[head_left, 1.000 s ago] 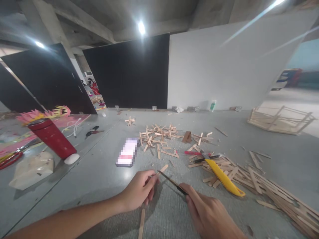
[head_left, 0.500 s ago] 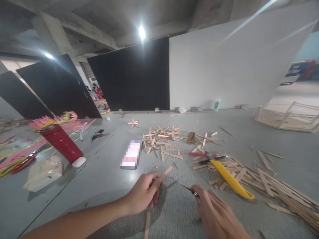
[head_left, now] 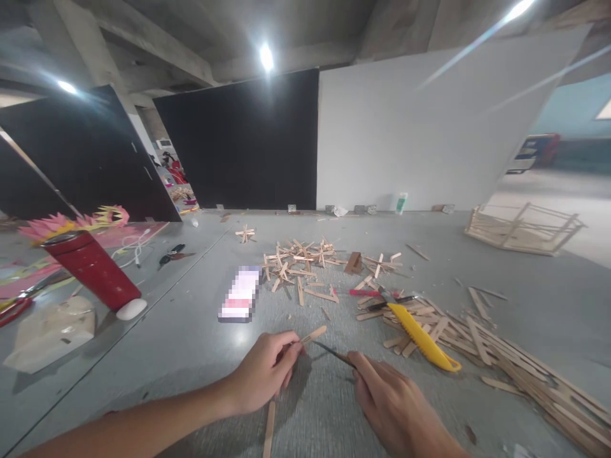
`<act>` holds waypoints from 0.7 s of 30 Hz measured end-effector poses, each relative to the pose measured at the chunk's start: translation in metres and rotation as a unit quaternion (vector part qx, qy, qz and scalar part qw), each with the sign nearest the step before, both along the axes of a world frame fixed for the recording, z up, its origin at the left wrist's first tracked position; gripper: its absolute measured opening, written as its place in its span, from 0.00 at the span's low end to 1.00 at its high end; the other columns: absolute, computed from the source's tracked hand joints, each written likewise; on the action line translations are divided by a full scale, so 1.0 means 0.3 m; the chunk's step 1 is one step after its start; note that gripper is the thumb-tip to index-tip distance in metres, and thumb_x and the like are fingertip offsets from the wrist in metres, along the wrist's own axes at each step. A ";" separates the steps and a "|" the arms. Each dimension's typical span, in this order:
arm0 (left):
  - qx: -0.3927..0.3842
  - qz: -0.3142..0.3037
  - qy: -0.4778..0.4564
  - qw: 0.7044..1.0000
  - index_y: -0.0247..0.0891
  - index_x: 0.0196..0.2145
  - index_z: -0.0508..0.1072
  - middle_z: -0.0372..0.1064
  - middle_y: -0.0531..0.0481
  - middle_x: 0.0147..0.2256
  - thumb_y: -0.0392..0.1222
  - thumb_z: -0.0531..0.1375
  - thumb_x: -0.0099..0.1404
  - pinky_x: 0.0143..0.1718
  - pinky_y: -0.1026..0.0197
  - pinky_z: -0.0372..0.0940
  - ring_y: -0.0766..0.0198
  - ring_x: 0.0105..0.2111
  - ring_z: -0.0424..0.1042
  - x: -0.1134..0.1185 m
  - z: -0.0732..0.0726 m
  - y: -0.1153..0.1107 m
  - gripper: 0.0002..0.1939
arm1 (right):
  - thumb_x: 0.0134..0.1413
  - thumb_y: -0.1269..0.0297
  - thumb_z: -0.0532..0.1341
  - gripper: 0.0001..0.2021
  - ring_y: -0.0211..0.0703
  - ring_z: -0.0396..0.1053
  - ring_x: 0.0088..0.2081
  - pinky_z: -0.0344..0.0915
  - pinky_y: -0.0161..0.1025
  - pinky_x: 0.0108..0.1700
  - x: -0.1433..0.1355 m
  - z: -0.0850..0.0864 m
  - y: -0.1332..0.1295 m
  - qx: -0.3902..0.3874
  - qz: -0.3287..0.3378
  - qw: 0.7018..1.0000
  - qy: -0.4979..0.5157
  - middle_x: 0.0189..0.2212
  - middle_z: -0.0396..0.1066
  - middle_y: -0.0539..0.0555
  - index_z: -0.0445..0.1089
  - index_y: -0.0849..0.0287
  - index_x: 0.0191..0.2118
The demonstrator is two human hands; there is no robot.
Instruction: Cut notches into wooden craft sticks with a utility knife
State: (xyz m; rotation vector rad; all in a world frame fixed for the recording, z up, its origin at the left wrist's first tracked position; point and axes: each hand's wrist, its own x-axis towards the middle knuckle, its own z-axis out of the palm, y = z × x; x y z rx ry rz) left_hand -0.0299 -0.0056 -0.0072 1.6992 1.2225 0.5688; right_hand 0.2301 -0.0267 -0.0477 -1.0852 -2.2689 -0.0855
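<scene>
My left hand pinches a short wooden craft stick that points up and to the right. My right hand is closed on a thin dark pointed tool, whose tip comes close to the stick's lower edge; whether they touch I cannot tell. Another wooden stick lies on the table below my left hand. Beyond my hands is a loose heap of short sticks. A pile of longer sticks lies to the right, with a yellow-handled cutter on its left part.
A phone lies left of the heap. Further left are a red flask, a white mouse, a plastic packet and keys. A stick-built frame stands at the back right, a small bottle by the white panel.
The view has turned slightly right, so things sit further left. My right hand has come closer to my left, and the tool's tip is now nearer the held stick.
</scene>
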 end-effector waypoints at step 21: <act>0.050 -0.036 0.028 0.998 0.41 0.28 0.62 0.59 0.58 0.18 0.59 0.48 0.80 0.23 0.64 0.52 0.66 0.19 0.59 0.001 0.014 0.002 0.26 | 0.69 0.80 0.46 0.23 0.49 0.77 0.31 0.77 0.42 0.28 0.010 0.025 -0.025 0.085 0.046 0.985 -0.140 0.34 0.73 0.59 0.60 0.77 0.65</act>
